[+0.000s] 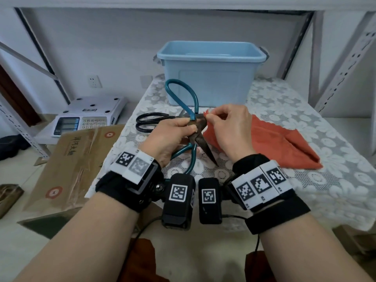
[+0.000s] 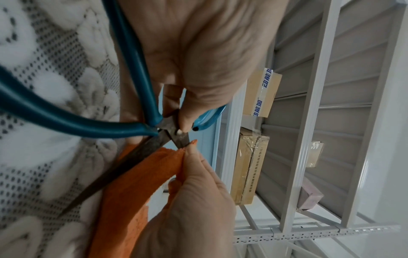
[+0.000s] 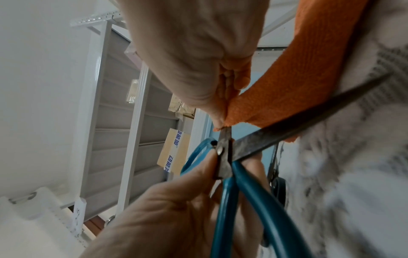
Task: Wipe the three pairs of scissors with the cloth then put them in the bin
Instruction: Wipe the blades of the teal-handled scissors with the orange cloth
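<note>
**Wiping the teal scissors near the pivot**

You hold the teal-handled scissors (image 1: 193, 127) in your left hand (image 1: 173, 137), above the lace tablecloth (image 1: 305, 110). The grip is close to the pivot, and I think this is on purpose: it keeps the tool steady and leaves both blades free for the cloth. The scissors are spread wide open, one handle loop standing up toward the bin (image 1: 211, 72), the long dark blade pointing down toward you. The left wrist view shows your thumb pressing on the metal right at the pivot screw, with the other fingers curled around the handles behind it.

Your right hand (image 1: 230, 131) pinches a corner of the orange cloth (image 1: 280, 143) between the thumb and the first fingers, closed tight on the fabric. This corner touches the short upper blade, just beside the pivot. The rest of the cloth hangs down and lies on the table to your right.

A black-handled pair (image 1: 150, 122) lies flat on the table behind your left hand, in front of the bin. I cannot make out a third pair. What the bin contains is not visible from here.
</note>
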